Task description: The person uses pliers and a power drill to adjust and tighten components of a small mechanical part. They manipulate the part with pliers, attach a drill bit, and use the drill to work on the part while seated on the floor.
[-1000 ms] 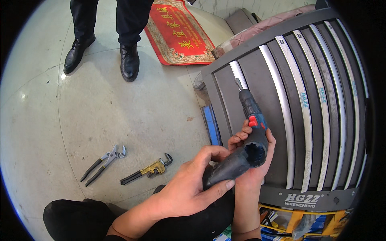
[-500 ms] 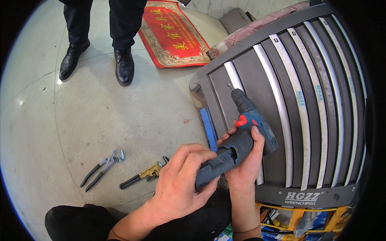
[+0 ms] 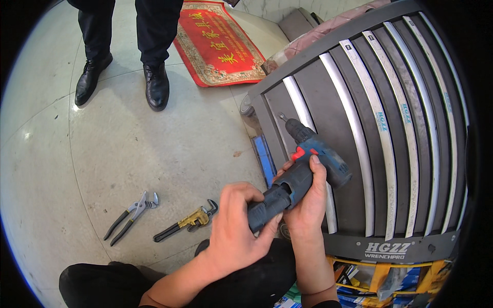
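Note:
A cordless drill (image 3: 328, 161), dark blue and black with a red trigger and a short bit (image 3: 283, 117) in its chuck, is held up in front of me. My right hand (image 3: 308, 215) wraps round its grip from the right, chuck pointing up and left. My left hand (image 3: 231, 226) closes on the black battery pack (image 3: 269, 206) at the lower end, thumb below and fingers above. A notch shows where pack and grip meet; whether they are fully joined I cannot tell. On the floor to the left lie slip-joint pliers (image 3: 134, 210) and a yellow pipe wrench (image 3: 192, 220).
A dark grey tool cabinet (image 3: 328, 113) with silver drawer strips fills the right side. Below it sit packed items behind yellow bars (image 3: 380, 277). Ahead, a person in black shoes (image 3: 156, 84) stands on the pale floor (image 3: 128, 149), beside a red patterned mat (image 3: 221, 46).
Both hands have brought the drill slightly left, its chuck also a little lower in view. The pipe wrench's jaw now shows beyond my left hand. The pliers stay where they lay.

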{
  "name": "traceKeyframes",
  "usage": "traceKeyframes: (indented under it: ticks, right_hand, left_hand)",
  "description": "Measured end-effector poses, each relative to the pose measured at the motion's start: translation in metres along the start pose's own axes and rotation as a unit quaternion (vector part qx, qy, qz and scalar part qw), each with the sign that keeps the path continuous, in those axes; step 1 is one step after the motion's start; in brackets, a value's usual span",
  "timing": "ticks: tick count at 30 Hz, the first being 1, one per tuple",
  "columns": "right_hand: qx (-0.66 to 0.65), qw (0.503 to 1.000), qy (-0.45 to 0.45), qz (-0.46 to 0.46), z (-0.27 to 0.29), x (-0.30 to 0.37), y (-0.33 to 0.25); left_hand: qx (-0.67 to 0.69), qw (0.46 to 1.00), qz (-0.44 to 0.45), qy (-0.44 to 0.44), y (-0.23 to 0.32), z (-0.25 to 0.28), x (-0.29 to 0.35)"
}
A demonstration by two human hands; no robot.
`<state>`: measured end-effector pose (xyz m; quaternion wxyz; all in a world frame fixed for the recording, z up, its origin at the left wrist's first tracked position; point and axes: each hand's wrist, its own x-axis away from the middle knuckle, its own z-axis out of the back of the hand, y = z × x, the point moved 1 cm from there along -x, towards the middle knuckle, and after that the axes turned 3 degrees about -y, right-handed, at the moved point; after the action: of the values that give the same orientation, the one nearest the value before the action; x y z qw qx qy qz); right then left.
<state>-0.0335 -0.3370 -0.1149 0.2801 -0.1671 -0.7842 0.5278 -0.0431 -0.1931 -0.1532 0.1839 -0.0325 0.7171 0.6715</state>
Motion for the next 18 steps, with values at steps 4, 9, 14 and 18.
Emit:
traceKeyframes:
  ticks: [4, 9, 14, 18]
  right_hand:
    - [0.008, 1.0, 0.009, 0.013, 0.0, -0.001, 0.0]
    - [-0.117, 0.992, -0.017, -0.041, 0.009, -0.006, -0.004]
    - [-0.146, 0.987, -0.009, -0.073, 0.007, -0.006, -0.004]
    - [-0.131, 0.987, -0.03, -0.087, 0.003, -0.006, 0.001]
  left_hand:
    - [0.064, 0.996, 0.059, -0.017, -0.012, -0.001, -0.001]
    - [0.095, 0.993, -0.053, 0.036, -0.011, 0.002, -0.003]
    - [0.145, 0.984, -0.074, -0.068, -0.004, 0.023, -0.013]
    - [0.032, 0.989, -0.135, -0.045, -0.003, 0.016, -0.012]
